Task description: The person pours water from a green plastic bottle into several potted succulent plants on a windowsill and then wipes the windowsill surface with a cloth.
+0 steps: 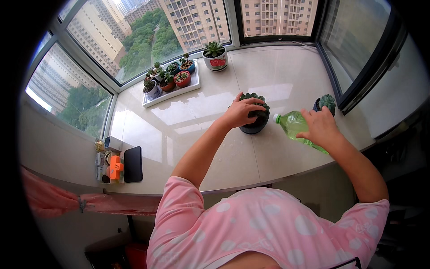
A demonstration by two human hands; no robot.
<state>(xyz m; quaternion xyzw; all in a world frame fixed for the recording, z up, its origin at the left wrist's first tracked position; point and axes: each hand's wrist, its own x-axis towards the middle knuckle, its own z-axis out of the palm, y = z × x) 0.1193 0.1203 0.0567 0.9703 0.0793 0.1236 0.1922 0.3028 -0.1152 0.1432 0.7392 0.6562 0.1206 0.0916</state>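
A dark green succulent in a black pot (254, 129) stands near the middle of the pale counter. Over its leaves lies my left hand (242, 112), the fingers spread and resting on them; it covers much of the plant. My right hand (320, 125) is wrapped round a clear green plastic bottle (293, 123) with liquid inside. The bottle is tilted on its side, its white-topped neck pointing left at the black pot, a small gap apart. No flow from it can be made out. Just beyond my right hand is a bluish succulent (327, 103) in a dark pot.
A white tray (172, 95) of several small potted succulents stands by the window, beside a larger succulent in a white and red pot (215, 61). A black phone (133, 164) and an orange object (116, 167) lie at the left. An open window sash (358, 49) juts in on the right.
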